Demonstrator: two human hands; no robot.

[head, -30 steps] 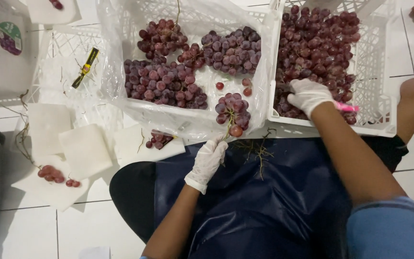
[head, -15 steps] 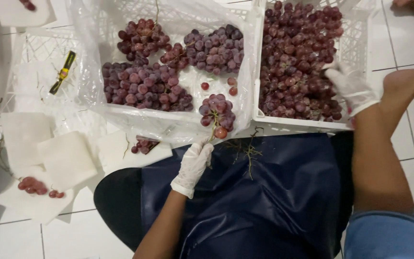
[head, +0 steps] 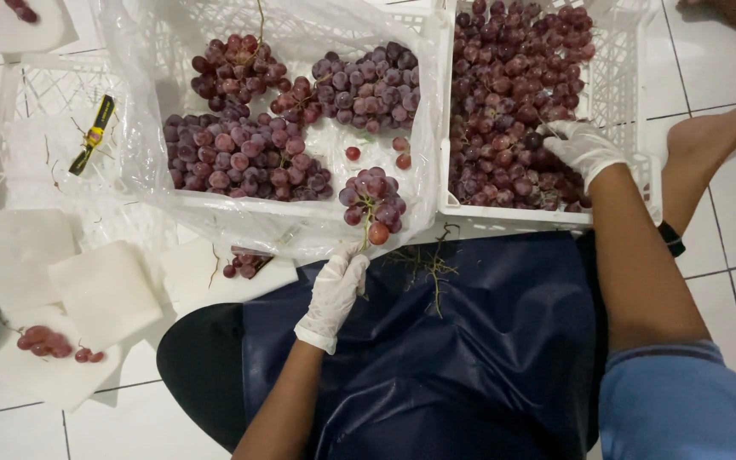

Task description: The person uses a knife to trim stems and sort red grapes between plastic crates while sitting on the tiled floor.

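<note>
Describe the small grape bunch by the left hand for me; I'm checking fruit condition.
The small grape bunch is a compact cluster of round red-purple grapes, one lighter red grape lowest. It lies on the clear plastic liner at the near edge of the white crate, apart from the bigger bunches. The gloved left hand sits just below it, fingertips up toward its lower end; whether they touch cannot be told.

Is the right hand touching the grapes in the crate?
Touching. The head view shows the right hand with gloved fingers resting on the grapes in the crate.
</note>
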